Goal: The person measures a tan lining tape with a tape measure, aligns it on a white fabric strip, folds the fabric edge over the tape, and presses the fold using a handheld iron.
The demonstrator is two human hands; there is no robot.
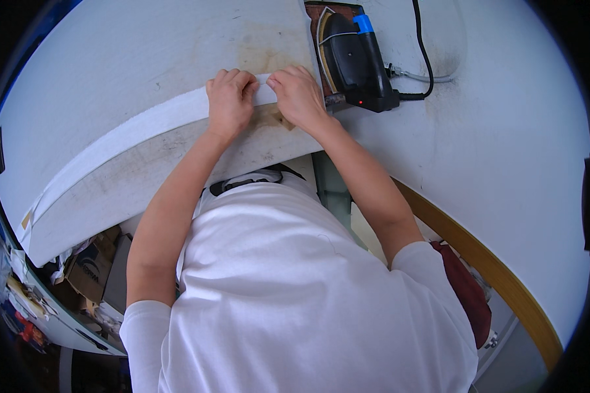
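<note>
A long white fabric strip (142, 120) lies along the near part of the cloth-covered ironing surface (177, 44), running from the far left to my hands. My left hand (231, 100) pinches the strip near its right end between thumb and fingers. Just to the right, my right hand (297, 96) grips the end of the strip, its fingertips close to those of the left. A short stretch of the strip shows between the two hands. A black steam iron (354, 59) with a blue button rests on a reddish-brown pad right of my right hand, its small red light lit.
A black cord (425, 54) and a braided hose (423, 77) run from the iron over the white table (496, 147). Stained cloth covers the ironing surface. Below its left edge stand a cardboard box (91, 267) and assorted scraps. Dark red cloth (464, 294) hangs below the table's wooden edge.
</note>
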